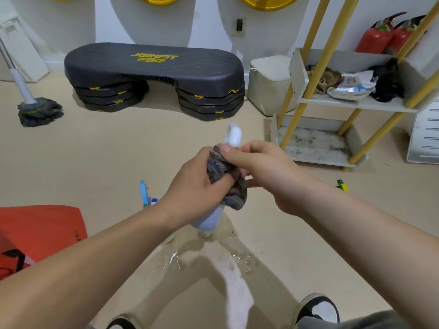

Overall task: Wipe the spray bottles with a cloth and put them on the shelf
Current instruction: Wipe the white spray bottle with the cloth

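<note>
The left hand [197, 186] curls the cloth [235, 191] round the spray bottle [234, 136] in mid-air, and the right hand [266, 172] grips its neck. The nozzle points far, the base near. The shelf [356, 105] stands far right, nearer the right hand.

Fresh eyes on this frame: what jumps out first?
Dead centre, the left hand and right hand grip a white spray bottle wrapped in a grey cloth, held above a wet patch. Behind them sits a big black step platform. The yellow-framed shelf stands at right.
</note>
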A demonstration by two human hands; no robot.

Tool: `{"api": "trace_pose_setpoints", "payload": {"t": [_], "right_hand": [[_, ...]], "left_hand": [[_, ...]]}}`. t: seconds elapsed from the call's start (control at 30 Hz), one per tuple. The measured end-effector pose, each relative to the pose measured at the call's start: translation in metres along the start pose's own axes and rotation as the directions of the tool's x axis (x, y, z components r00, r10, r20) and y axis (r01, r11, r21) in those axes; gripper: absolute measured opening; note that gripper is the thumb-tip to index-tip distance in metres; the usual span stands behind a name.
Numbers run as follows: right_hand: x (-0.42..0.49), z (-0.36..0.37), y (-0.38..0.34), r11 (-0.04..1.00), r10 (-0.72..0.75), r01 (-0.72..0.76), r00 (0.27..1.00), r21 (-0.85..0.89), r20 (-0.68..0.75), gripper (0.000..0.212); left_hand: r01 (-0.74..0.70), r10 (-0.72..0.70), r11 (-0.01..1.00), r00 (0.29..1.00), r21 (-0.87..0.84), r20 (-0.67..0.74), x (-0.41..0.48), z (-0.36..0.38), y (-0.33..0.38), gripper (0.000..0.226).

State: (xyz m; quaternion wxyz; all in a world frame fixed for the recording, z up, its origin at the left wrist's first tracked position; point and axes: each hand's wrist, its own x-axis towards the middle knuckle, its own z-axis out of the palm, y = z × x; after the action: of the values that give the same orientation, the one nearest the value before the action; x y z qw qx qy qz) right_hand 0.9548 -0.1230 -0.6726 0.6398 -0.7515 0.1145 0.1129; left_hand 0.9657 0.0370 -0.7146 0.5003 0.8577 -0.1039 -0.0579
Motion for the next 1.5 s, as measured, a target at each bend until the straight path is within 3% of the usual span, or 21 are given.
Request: {"api": "trace_pose_setpoints", "payload": {"t": [0.1, 0.17, 0.3, 0.37, 0.5, 0.67, 0.73, 0.83, 0.9, 0.97, 1.07, 1.13, 1.27, 1.37, 1.43, 1.5], "right_hand": [[0.003, -0.005, 0.003, 0.996, 0.077, -0.078, 0.997, 0.051, 0.019, 0.037], [0.006, -0.009, 0.006, 0.990, 0.126, -0.126, 0.992, 0.058, 0.015, 0.047], [0.008, -0.012, 0.007, 0.983, 0.169, -0.173, 0.984, 0.069, 0.055, 0.032], [0.008, -0.013, 0.007, 0.983, 0.160, -0.164, 0.986, 0.081, 0.052, 0.033], [0.008, -0.015, 0.005, 0.993, 0.097, -0.096, 0.995, 0.070, -0.014, 0.040], [0.006, -0.012, 0.005, 0.997, 0.066, -0.064, 0.995, 0.040, -0.068, 0.035], [0.006, -0.013, 0.006, 0.997, 0.056, -0.052, 0.995, 0.050, -0.083, 0.040], [0.007, -0.010, 0.009, 0.998, 0.011, -0.007, 0.997, 0.059, -0.080, 0.050], [0.008, -0.005, 0.010, 0.999, -0.033, 0.036, 0.995, 0.038, -0.095, 0.050], [0.008, 0.000, 0.010, 0.998, -0.062, 0.065, 0.991, 0.025, -0.121, 0.043], [0.008, 0.006, 0.009, 0.996, -0.088, 0.091, 0.983, 0.013, -0.161, 0.043], [0.008, 0.006, 0.010, 0.996, -0.076, 0.084, 0.981, 0.034, -0.177, 0.049], [0.011, -0.001, 0.014, 0.997, -0.023, 0.036, 0.984, 0.068, -0.178, 0.066], [0.010, -0.008, 0.013, 0.994, -0.031, 0.051, 0.980, 0.097, -0.199, 0.058], [0.010, -0.009, 0.012, 0.995, -0.035, 0.053, 0.980, 0.088, -0.196, 0.056], [0.009, -0.006, 0.013, 0.995, -0.023, 0.039, 0.985, 0.095, -0.172, 0.052]], "left_hand": [[0.152, -0.096, 0.928, 0.980, -0.341, 0.176, 0.007, -0.014, -0.003, 0.022], [0.293, -0.108, 0.801, 0.928, -0.522, 0.355, 0.008, -0.021, -0.002, 0.026], [0.535, -0.171, 0.604, 0.811, -0.590, 0.560, 0.007, -0.029, -0.001, 0.036], [0.574, -0.191, 0.564, 0.790, -0.593, 0.583, 0.008, -0.030, -0.001, 0.040], [0.545, -0.209, 0.514, 0.829, -0.663, 0.519, 0.013, -0.029, 0.000, 0.048], [0.504, -0.285, 0.452, 0.864, -0.736, 0.416, 0.019, -0.029, -0.017, 0.035], [0.481, -0.308, 0.486, 0.876, -0.730, 0.372, 0.021, -0.027, -0.020, 0.035], [0.367, -0.250, 0.681, 0.930, -0.634, 0.269, 0.016, -0.019, -0.014, 0.038], [0.181, -0.117, 0.904, 0.976, -0.387, 0.183, 0.007, -0.008, -0.008, 0.039], [0.005, 0.007, 0.993, 0.995, -0.115, 0.097, -0.003, 0.008, -0.007, 0.032], [-0.025, 0.024, 0.999, 0.999, -0.031, -0.028, -0.005, 0.017, -0.013, 0.032], [-0.005, 0.007, 0.995, 1.000, -0.103, 0.015, -0.003, 0.016, -0.020, 0.036], [0.242, -0.186, 0.922, 0.961, -0.302, 0.204, 0.002, 0.011, -0.034, 0.034], [0.548, -0.482, 0.801, 0.830, -0.244, 0.280, 0.006, 0.005, -0.045, 0.048], [0.605, -0.533, 0.767, 0.786, -0.214, 0.312, 0.007, 0.001, -0.045, 0.055], [0.536, -0.480, 0.803, 0.841, -0.261, 0.250, 0.009, 0.003, -0.038, 0.047]]}}
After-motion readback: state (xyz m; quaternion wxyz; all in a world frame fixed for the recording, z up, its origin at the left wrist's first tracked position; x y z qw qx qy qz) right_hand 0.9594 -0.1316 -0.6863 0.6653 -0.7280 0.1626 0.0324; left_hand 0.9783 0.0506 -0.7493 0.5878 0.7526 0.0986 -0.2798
